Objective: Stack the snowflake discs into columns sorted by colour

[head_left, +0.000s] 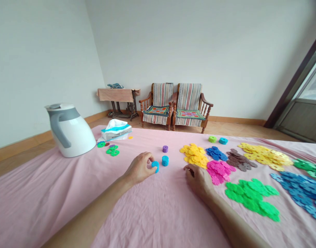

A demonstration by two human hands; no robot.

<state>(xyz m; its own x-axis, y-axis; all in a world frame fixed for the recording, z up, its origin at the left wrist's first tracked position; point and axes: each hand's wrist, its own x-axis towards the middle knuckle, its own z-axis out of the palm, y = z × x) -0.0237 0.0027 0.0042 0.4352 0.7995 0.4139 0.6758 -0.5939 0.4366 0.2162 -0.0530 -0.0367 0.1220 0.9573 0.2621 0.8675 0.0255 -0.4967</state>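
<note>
My left hand (140, 168) is closed, with thumb and fingers pinching a short stack of light-blue plastic snowflake discs (155, 166), held on its edge just over the cloth. Right beside it stands another light-blue stack (165, 160), upright. A smaller purple stack (165, 148) sits behind that one. My right hand (200, 181) rests on the cloth with its fingers curled in; nothing shows in the gap by the thumb. It lies next to a pile of pink discs (218, 171) and in front of a pile of yellow discs (194, 155).
Further right lie dark-blue (216, 153), brown (240, 160), bright-green (252, 198) and blue (300, 193) disc piles. Lime (212, 139) and teal (223, 141) stacks stand behind. At left are a white jug (75, 134), a tissue pack (116, 131) and loose green discs (112, 150).
</note>
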